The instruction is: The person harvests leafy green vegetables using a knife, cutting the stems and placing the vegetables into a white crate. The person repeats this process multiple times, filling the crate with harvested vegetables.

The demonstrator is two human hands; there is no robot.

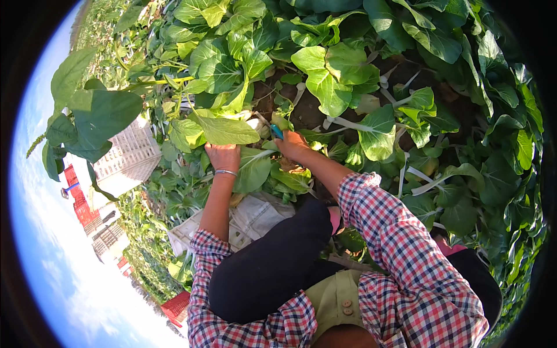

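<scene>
My left hand (223, 157), with a silver bangle at the wrist, is closed on the bok choy plant (224, 128); a broad leaf covers its fingertips. The plant's pale base (260, 126) shows between my two hands, close to the soil. My right hand (292, 144) grips a teal-handled cutting tool (276, 131) beside that base. Its blade is hard to make out among the leaves. A yellowing leaf (282, 121) lies just beyond the handle.
Loose bok choy leaves (374, 130) with white stalks lie on the dark soil (304, 111) to the right. A white plastic crate (182, 232) stands by my bent knee. Farther left are stacked white crates (126, 152) and red crates (82, 204). A tall broad-leaved weed (102, 113) leans in.
</scene>
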